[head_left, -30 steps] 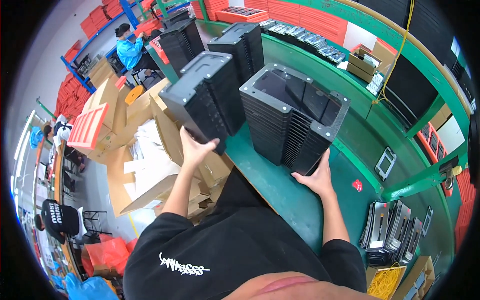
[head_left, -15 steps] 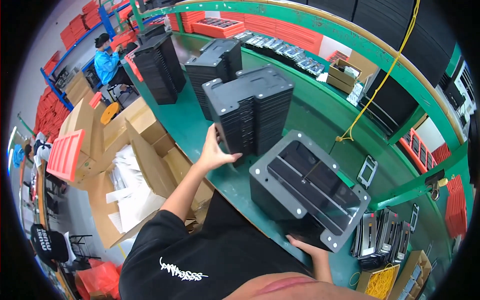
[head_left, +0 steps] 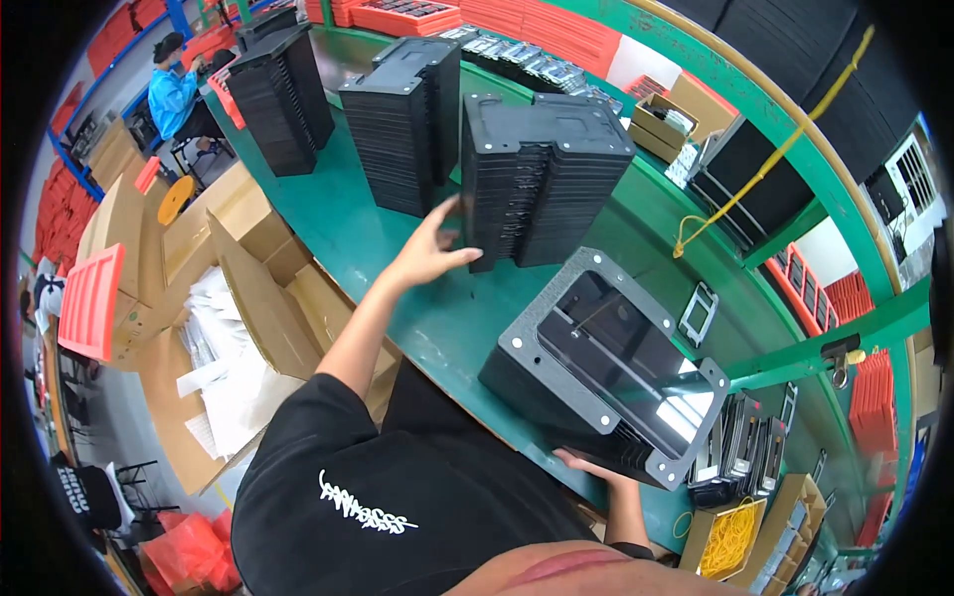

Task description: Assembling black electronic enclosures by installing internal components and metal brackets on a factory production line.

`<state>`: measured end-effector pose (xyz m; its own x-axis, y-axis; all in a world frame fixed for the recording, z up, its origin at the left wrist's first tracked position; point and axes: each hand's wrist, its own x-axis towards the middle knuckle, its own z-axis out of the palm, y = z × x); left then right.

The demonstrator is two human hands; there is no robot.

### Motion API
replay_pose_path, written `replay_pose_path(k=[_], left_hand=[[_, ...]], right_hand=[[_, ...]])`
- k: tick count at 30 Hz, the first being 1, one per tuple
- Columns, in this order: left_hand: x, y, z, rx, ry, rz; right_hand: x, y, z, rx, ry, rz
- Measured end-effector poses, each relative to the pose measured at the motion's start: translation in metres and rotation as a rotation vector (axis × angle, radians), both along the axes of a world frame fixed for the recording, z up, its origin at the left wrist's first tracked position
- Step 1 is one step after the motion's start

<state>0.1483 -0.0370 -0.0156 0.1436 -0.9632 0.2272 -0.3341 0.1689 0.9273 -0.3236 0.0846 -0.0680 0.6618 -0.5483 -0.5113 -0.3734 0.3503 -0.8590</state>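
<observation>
My left hand (head_left: 427,254) has its thumb and fingers spread at the lower left corner of a tall stack of black plastic trays (head_left: 547,179). The thumb tip meets or nearly meets the stack's side. My right hand (head_left: 599,467) lies with fingers stretched out at the near lower side of another black tray stack (head_left: 537,382); its fingertips are partly hidden. On top of that stack is a grey-rimmed tray (head_left: 573,400) with glossy dark panels (head_left: 616,338) that reflect light. Both stacks stand on the green bench (head_left: 437,323).
Two more black tray stacks (head_left: 393,129) (head_left: 278,104) stand farther left. A metal frame (head_left: 699,313) lies to the right, near slim devices (head_left: 735,447) and a box of yellow bands (head_left: 733,541). Open cartons (head_left: 248,298) sit left of the bench. A green rail (head_left: 795,179) crosses the right side.
The tall tray stack by my left hand has shifted right and away, apart from the stack at its left. My left hand has moved along with it. The view has turned slightly.
</observation>
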Motion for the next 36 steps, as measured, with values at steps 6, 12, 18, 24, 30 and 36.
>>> replay_pose_path(k=[6,12,18,24,30,36], left_hand=[[0.007,0.115,-0.009,0.047,0.432,0.189],[0.027,0.16,-0.001,-0.135,0.557,0.641],[-0.01,0.159,0.055,-0.39,0.291,0.694],[-0.001,0.104,0.093,-0.33,0.015,0.771],[0.077,0.048,0.079,-0.635,0.176,1.087],[0.147,0.027,0.068,-0.465,0.085,1.404]], right_hand=[[0.016,-0.035,0.005,-0.222,0.172,0.225],[0.142,-0.07,0.024,-0.422,0.302,0.48],[0.315,-0.068,0.051,-0.998,-0.114,-0.088],[0.444,-0.07,0.051,-0.997,-0.153,-0.347],[0.449,-0.108,0.026,-1.181,-0.312,-0.048],[0.427,-0.103,0.02,-1.124,-0.409,0.104]])
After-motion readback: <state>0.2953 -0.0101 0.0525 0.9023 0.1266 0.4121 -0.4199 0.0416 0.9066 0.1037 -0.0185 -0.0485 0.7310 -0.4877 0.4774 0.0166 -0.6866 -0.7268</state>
